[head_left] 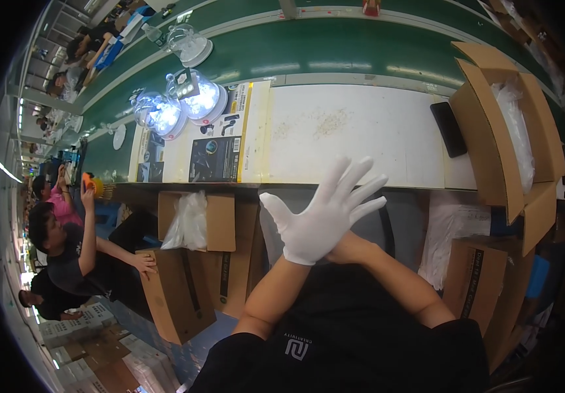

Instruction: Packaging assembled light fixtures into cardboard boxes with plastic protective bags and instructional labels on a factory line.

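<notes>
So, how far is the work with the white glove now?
Done: the white glove sits fully on the left hand, fingers spread. In hand: the right hand, bare, is at its cuff, mostly hidden. Left: no second glove shows, and the flat printed boxes on the white table lie untouched.

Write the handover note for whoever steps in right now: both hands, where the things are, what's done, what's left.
Left hand: wears a white glove, fingers spread, holding nothing, raised before the white bench.
Right hand: mostly hidden behind the left wrist, at the glove's cuff; grip not visible.
Bench: flat printed cartons at left, lit clear domes beyond them, black slab at right beside an open cardboard box.
Done: glove on left hand.
Left: right wrist shows bare; bench items untouched.
</notes>
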Demonstrator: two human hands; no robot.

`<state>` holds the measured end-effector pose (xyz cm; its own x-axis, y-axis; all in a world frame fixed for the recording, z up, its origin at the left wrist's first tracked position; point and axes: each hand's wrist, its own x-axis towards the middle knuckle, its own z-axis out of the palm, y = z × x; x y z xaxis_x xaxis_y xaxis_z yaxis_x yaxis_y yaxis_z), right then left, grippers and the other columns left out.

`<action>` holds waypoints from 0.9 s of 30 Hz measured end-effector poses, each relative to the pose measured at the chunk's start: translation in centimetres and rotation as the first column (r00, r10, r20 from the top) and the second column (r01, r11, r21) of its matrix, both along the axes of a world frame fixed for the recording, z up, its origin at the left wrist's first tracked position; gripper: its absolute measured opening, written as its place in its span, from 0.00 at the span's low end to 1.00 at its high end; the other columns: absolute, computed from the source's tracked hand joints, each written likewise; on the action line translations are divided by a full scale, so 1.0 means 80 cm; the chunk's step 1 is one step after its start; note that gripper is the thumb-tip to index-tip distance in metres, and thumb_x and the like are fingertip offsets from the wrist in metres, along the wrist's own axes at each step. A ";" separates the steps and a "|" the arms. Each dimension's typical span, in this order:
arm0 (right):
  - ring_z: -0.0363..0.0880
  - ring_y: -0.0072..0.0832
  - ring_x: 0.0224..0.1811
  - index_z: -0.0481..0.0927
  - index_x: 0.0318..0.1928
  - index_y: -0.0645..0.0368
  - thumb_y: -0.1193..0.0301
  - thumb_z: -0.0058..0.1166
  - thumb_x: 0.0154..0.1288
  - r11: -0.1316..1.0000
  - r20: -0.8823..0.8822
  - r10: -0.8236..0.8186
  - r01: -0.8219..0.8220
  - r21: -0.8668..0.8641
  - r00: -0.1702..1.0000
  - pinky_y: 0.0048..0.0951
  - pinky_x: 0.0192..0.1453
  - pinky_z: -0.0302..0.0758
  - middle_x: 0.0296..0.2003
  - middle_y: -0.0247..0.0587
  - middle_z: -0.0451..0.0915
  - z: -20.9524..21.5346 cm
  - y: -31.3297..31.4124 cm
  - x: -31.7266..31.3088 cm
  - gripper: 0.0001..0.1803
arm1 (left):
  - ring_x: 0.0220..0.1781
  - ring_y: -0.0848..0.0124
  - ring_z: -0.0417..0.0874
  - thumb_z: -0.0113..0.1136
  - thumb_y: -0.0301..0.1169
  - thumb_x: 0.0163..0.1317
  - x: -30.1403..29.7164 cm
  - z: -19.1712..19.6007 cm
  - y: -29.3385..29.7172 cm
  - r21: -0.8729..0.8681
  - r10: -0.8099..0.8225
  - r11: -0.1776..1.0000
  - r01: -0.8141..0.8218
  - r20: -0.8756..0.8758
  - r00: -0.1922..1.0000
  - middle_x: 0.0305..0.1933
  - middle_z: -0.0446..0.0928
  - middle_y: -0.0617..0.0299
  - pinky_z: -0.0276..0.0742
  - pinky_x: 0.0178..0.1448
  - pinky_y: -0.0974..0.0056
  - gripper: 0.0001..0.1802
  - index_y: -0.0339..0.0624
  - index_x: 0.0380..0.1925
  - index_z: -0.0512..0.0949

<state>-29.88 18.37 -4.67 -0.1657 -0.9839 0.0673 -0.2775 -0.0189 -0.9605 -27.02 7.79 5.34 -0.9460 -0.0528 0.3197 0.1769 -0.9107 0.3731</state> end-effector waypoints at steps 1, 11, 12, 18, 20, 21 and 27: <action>0.71 0.56 0.65 0.80 0.56 0.60 0.75 0.59 0.61 0.998 -0.009 -0.049 0.049 -0.046 0.999 0.51 0.68 0.68 0.59 0.58 0.76 0.001 0.000 0.001 0.21 | 0.82 0.35 0.36 0.25 0.84 0.55 0.001 -0.001 0.000 0.058 0.023 0.998 -0.025 0.036 0.999 0.84 0.33 0.42 0.33 0.81 0.31 0.65 0.47 0.80 0.39; 0.84 0.41 0.39 0.84 0.43 0.61 0.68 0.64 0.64 0.957 -0.023 -0.292 0.292 0.003 0.956 0.35 0.44 0.78 0.38 0.46 0.85 0.067 0.024 -0.041 0.11 | 0.83 0.41 0.39 0.28 0.82 0.58 0.005 -0.019 -0.028 -0.044 0.190 0.982 -0.186 0.148 0.970 0.84 0.37 0.43 0.35 0.82 0.38 0.63 0.46 0.80 0.41; 0.84 0.39 0.39 0.84 0.42 0.61 0.68 0.64 0.64 0.948 0.062 -0.318 0.316 0.033 0.946 0.33 0.43 0.78 0.38 0.46 0.85 0.072 0.026 -0.045 0.10 | 0.84 0.41 0.38 0.30 0.81 0.59 0.007 -0.018 -0.029 0.026 0.175 0.983 -0.182 0.173 0.969 0.84 0.37 0.46 0.35 0.82 0.36 0.61 0.48 0.80 0.42; 0.84 0.28 0.45 0.81 0.52 0.63 0.73 0.58 0.69 0.944 0.302 -0.321 0.331 0.020 0.898 0.30 0.50 0.79 0.43 0.40 0.86 0.046 0.034 -0.065 0.13 | 0.83 0.38 0.33 0.34 0.80 0.59 0.017 -0.007 -0.023 0.436 0.009 0.896 -0.084 0.171 0.985 0.84 0.32 0.45 0.36 0.79 0.29 0.60 0.51 0.81 0.41; 0.82 0.25 0.51 0.80 0.55 0.65 0.77 0.50 0.75 0.913 0.489 -0.376 0.406 0.048 0.787 0.28 0.60 0.76 0.47 0.40 0.85 0.043 0.036 -0.069 0.13 | 0.83 0.36 0.32 0.35 0.80 0.59 0.024 -0.008 -0.025 0.428 -0.025 0.903 -0.043 0.153 0.988 0.84 0.31 0.45 0.38 0.78 0.26 0.60 0.52 0.81 0.42; 0.82 0.25 0.52 0.80 0.56 0.65 0.77 0.49 0.75 0.905 0.531 -0.375 0.425 0.032 0.760 0.28 0.60 0.77 0.48 0.40 0.85 0.043 0.035 -0.071 0.13 | 0.83 0.35 0.31 0.36 0.79 0.61 0.027 -0.010 -0.027 0.373 -0.061 0.928 0.008 0.130 0.990 0.84 0.29 0.45 0.43 0.76 0.24 0.59 0.53 0.81 0.41; 0.81 0.26 0.53 0.82 0.51 0.63 0.80 0.59 0.64 0.937 0.468 -0.230 0.324 -0.129 0.853 0.30 0.57 0.77 0.48 0.39 0.84 0.045 0.033 -0.061 0.15 | 0.82 0.33 0.28 0.34 0.78 0.62 0.034 -0.025 -0.022 0.256 -0.268 0.929 0.268 -0.036 0.963 0.84 0.23 0.46 0.49 0.72 0.20 0.58 0.53 0.81 0.37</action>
